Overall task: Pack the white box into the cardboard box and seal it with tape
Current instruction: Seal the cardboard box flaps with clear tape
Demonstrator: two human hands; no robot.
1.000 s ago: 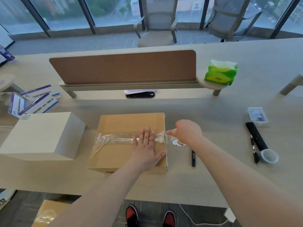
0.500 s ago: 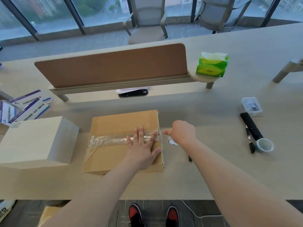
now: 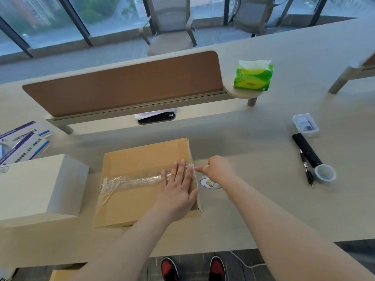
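On the pale desk (image 3: 253, 209), near its front edge, the cardboard box (image 3: 138, 159) lies under the flat left hand (image 3: 176, 191) pressing clear tape (image 3: 134, 181), the right hand (image 3: 219, 168) curled beside it, its grip too blurred to tell, 2 chairs (image 3: 170, 33) by the windows (image 3: 50, 19).

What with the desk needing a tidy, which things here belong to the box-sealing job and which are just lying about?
In the job: brown cardboard box; clear tape strip across its top; left hand flat on the tape; right hand at the tape's right end.
Lying about: large pale box; green tissue pack; black remote; black pen; clear plastic case; round tub; blue-and-white leaflets.
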